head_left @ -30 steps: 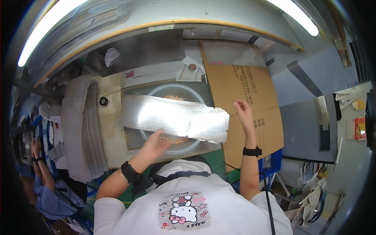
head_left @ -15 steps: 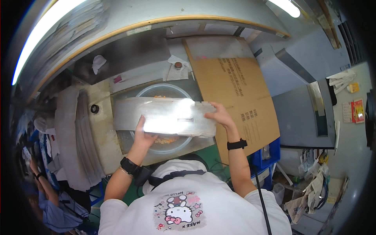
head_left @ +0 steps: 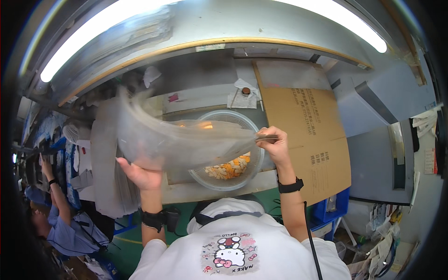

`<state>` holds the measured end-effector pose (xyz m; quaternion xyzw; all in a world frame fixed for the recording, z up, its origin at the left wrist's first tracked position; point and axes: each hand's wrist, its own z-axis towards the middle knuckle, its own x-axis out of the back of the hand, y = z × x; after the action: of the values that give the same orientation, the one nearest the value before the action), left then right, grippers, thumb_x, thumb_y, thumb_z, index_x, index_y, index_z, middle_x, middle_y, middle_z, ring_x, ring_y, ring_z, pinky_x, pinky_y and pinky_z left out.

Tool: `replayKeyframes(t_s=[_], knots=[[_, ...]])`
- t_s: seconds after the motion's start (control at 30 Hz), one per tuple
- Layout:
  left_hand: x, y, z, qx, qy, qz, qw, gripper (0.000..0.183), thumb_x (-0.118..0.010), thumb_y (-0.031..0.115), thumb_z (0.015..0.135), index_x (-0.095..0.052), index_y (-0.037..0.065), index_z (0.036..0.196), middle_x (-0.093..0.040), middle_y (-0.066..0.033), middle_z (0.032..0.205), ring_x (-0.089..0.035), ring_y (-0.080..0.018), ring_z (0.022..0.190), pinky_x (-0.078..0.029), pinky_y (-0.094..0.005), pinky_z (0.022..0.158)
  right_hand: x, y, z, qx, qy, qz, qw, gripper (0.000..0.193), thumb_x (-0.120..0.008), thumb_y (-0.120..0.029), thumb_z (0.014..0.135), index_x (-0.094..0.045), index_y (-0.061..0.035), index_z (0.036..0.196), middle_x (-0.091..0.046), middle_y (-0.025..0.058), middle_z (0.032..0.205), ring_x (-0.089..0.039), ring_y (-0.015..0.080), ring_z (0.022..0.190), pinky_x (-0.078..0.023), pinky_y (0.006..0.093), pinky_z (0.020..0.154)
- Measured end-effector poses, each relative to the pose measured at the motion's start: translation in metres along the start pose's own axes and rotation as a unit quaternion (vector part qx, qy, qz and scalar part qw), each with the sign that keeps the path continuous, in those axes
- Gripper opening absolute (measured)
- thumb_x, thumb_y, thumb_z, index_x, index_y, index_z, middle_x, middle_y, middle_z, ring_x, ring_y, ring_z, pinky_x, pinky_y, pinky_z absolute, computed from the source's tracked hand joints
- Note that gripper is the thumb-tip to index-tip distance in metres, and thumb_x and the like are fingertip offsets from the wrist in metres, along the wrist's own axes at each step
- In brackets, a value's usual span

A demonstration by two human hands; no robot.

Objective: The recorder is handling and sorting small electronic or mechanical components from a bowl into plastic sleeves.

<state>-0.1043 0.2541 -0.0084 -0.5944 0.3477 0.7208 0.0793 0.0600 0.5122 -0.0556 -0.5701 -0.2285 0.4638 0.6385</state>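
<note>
My right hand [head_left: 274,143] pinches the right end of a stack of thin, translucent grey sheets [head_left: 186,144] between thumb and fingers. The stack's left part bows upward and is smeared by motion. My left hand [head_left: 143,176] is at the stack's near left edge, thumb stretched out to the side; its fingers are partly hidden behind the sheets. Beneath the stack stands a round, translucent plastic basket [head_left: 223,185]. Small orange and whitish pieces [head_left: 229,167] lie in it, partly covered by the sheets.
A pile of grey sheets [head_left: 111,182] lies at the left. Flattened brown cardboard [head_left: 308,135] covers the right side, near a blue bin [head_left: 337,205]. A small round brown-topped object [head_left: 246,91] rests on white paper behind the basket. At far left, another person [head_left: 70,228] works.
The stack has gone from nearly flat to strongly bowed, its left end swinging up. My left hand has moved left, its thumb now off the top sheet. More of the basket's pieces show.
</note>
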Motion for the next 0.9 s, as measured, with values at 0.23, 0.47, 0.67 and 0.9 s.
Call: replayKeyframes(t_s=[0.23,0.47,0.67,0.9], knots=[[0.025,0.04,0.006,-0.154,0.094,0.04,0.983,0.04,-0.058,0.035,0.069,-0.049,0.013,0.101,-0.048,-0.0006,0.105,-0.041,-0.0209,0.099,-0.029,-0.0405,0.088,-0.011,0.014,0.017,0.006,0.0,-0.014,1.0,0.022,-0.052,0.015,0.061,-0.051,-0.0039,0.072,-0.057,0.0081,0.074,-0.054,0.014,0.071,-0.044,0.0248,0.065],[-0.013,0.067,0.029,-0.13,-0.314,0.124,0.932,0.022,-0.046,0.025,0.078,-0.056,0.014,0.095,-0.057,-0.0071,0.087,-0.056,-0.0258,0.07,-0.042,-0.0356,0.065,-0.031,0.015,0.011,-0.095,-0.061,0.018,0.993,0.019,-0.054,0.011,0.061,-0.053,-0.0016,0.075,-0.058,0.0074,0.083,-0.054,0.0142,0.079,-0.043,0.025,0.072],[-0.032,0.075,0.044,-0.139,-0.342,0.229,0.901,0.023,-0.042,0.026,0.079,-0.057,0.015,0.094,-0.059,-0.0088,0.08,-0.057,-0.0256,0.064,-0.044,-0.0302,0.059,-0.049,-0.03,0.022,0.003,-0.136,-0.201,0.97,0.039,-0.061,0.0,0.055,-0.052,-0.0039,0.092,-0.054,0.0069,0.093,-0.05,0.0191,0.086,-0.039,0.0282,0.077],[-0.029,0.078,0.06,-0.132,-0.41,0.242,0.869,0.026,-0.043,0.027,0.079,-0.053,0.014,0.1,-0.058,-0.0101,0.082,-0.058,-0.0274,0.067,-0.046,-0.0324,0.059,-0.063,-0.06,0.023,0.204,-0.158,-0.231,0.938,0.024,-0.056,0.006,0.058,-0.055,-0.0007,0.082,-0.056,0.0089,0.083,-0.052,0.0212,0.077,-0.041,0.0312,0.07]])
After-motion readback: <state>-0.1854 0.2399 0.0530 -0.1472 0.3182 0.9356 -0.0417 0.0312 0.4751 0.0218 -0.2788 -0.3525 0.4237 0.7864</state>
